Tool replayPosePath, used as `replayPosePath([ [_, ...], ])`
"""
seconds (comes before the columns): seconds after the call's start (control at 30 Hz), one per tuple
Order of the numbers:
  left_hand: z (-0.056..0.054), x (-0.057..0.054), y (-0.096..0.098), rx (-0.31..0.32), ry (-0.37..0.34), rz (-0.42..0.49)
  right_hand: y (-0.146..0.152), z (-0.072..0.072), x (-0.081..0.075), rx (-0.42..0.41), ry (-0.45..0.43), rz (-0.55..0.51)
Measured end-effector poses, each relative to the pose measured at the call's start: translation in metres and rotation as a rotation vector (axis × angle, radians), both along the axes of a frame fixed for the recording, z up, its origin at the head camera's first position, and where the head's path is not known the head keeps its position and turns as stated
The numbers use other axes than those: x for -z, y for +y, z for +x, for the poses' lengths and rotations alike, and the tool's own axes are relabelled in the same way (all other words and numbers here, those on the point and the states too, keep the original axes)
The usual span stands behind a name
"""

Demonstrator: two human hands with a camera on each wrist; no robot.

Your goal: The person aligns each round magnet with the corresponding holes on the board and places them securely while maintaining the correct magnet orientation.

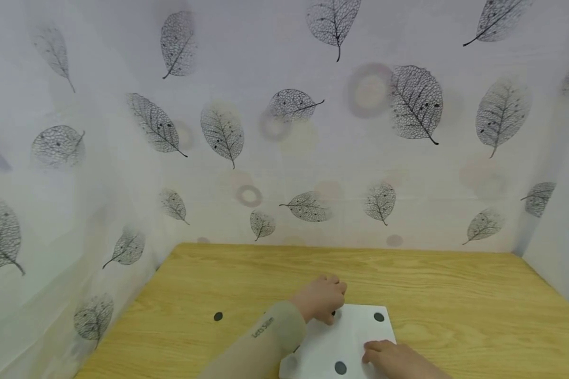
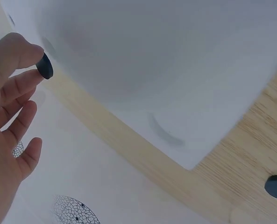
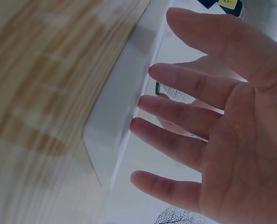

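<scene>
My left hand point(image 1: 320, 297) is over the far left part of a white slab point(image 1: 360, 337), pinching a small black disc point(image 2: 44, 66) between thumb and index finger. In the left wrist view the disc is tilted on edge, close to the slab, and the other fingers are loosely bent. A shallow round recess point(image 2: 166, 133) shows near one corner of the slab. Dark round spots mark its top at the far right corner point(image 1: 379, 317) and nearer the front point(image 1: 340, 368). My right hand point(image 1: 400, 360) has its fingertips at the slab's right side, fingers nearly straight and spread.
Another black disc point(image 1: 218, 316) lies on the wood-grain table point(image 1: 455, 295), left of the slab. A pale leaf-printed curtain point(image 1: 284, 158) hangs behind and along both sides of the table.
</scene>
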State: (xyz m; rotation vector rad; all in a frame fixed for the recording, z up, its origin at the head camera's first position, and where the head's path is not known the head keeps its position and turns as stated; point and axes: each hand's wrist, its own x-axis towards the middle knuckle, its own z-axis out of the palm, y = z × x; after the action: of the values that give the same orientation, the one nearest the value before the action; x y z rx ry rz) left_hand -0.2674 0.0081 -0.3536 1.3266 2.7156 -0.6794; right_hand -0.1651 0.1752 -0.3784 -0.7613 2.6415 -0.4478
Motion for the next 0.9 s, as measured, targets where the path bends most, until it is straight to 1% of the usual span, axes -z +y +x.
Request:
replayPosePath([
  [0.1,-0.0001,0.001,0.0041,-0.005,0.005,0.0,0.0004,0.0002,0.0,-0.009,-0.007,-0.005],
  [0.2,0.0001,0.0,0.0066,0.008,0.021,0.002,0.0014,0.0,0.0013,-0.007,-0.006,-0.001],
  [0.4,0.0004,-0.0013,0.0091,0.015,0.036,0.01,0.0016,-0.0008,0.0031,-0.01,0.02,0.012],
  [0.47,0.0012,-0.0009,0.0097,0.016,0.04,0.004,0.0016,-0.0011,0.0035,-0.002,0.006,0.014],
  [0.63,0.002,0.0006,0.0109,0.002,0.028,-0.001,0.0021,-0.0021,0.0035,0.017,-0.037,0.016],
  [0.83,0.0015,0.0036,0.0108,-0.012,0.005,0.009,0.0024,-0.0018,0.003,-0.007,0.001,0.019],
  [0.9,0.0016,0.0034,0.0107,-0.018,0.0,0.008,0.002,-0.0017,0.0024,-0.004,0.0,0.02],
])
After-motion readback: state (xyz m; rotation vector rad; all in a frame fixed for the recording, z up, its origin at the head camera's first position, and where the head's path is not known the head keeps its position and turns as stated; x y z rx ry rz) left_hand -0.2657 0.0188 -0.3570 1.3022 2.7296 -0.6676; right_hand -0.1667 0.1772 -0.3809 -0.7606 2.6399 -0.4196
